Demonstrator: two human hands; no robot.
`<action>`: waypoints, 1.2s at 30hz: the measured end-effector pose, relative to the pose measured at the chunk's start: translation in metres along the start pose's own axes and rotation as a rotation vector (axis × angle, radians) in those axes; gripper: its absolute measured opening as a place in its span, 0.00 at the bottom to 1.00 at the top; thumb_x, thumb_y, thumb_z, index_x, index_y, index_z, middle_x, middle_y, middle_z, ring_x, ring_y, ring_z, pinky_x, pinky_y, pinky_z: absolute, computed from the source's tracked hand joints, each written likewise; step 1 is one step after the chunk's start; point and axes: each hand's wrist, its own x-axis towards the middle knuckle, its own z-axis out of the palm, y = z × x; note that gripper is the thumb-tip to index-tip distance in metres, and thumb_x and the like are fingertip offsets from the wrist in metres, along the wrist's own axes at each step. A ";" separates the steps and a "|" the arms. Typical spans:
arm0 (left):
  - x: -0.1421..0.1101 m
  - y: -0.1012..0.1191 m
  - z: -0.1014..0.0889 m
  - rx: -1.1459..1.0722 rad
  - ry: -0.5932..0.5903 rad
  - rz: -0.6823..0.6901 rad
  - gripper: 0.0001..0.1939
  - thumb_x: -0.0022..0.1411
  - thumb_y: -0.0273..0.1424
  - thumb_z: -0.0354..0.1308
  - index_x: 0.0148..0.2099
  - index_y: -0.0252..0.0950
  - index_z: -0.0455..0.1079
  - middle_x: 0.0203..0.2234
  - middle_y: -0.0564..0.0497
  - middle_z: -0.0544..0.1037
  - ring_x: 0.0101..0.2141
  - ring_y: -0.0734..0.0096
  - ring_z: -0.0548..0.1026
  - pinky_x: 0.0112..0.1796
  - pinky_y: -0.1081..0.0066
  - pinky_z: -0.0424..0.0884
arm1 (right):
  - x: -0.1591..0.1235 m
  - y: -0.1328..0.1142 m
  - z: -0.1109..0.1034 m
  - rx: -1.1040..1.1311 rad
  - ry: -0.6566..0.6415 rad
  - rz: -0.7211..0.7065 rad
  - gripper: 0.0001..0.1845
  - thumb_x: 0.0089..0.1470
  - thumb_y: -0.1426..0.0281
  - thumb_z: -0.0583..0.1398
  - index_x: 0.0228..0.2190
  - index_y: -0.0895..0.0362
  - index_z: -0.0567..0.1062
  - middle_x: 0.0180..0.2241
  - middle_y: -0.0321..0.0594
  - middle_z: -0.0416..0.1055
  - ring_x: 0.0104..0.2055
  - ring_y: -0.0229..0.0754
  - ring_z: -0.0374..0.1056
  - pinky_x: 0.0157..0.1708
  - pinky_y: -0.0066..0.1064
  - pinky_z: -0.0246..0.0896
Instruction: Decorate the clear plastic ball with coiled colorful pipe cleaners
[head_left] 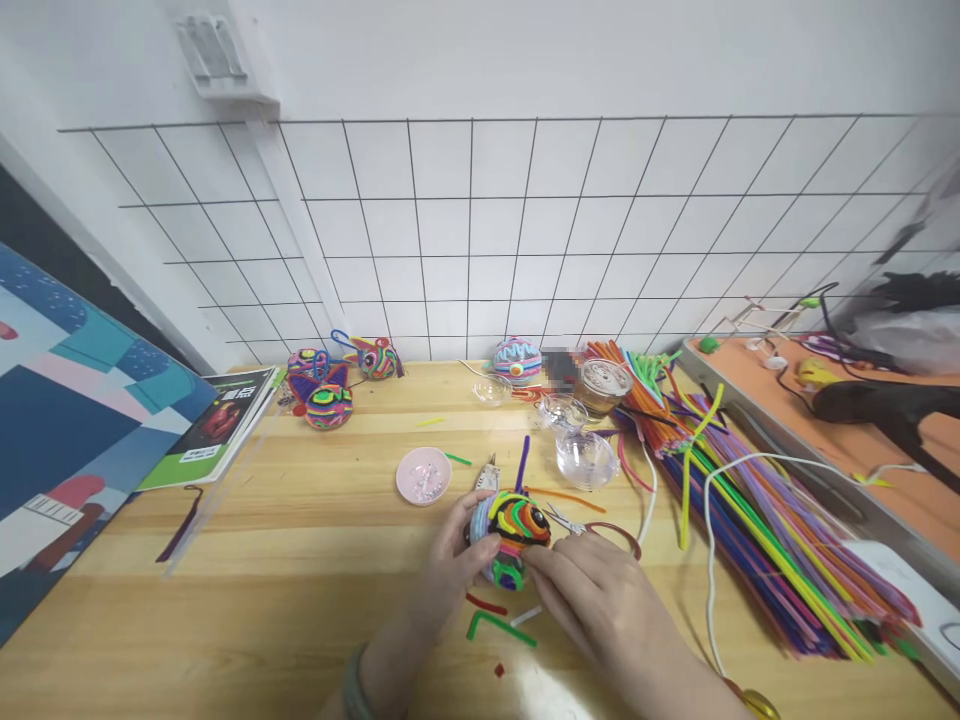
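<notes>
Partly behind left hand (453, 562) and right hand (600, 595), a multicoloured ball (516, 522).

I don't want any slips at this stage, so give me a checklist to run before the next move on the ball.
1. Hold on the ball: ok; the left grip has thumb and fingers around it.
2. What the right grip pinches: cannot tell; it is at the ball's side and hides any strip there.
3. Ball covered all round: cannot tell; its far side is hidden.
4. Scissors set down: ok; they lie just beyond the right grip.
5. Space below the ball free of scraps: not ok; a bent green strip and a red strip lie there.
</notes>
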 end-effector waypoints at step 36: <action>0.002 -0.003 -0.004 -0.374 -0.130 -0.027 0.18 0.57 0.33 0.60 0.50 0.35 0.72 0.44 0.43 0.79 0.45 0.55 0.75 0.45 0.61 0.69 | -0.007 0.004 -0.015 0.104 0.043 0.005 0.13 0.61 0.80 0.50 0.40 0.61 0.74 0.30 0.43 0.72 0.29 0.39 0.68 0.30 0.32 0.65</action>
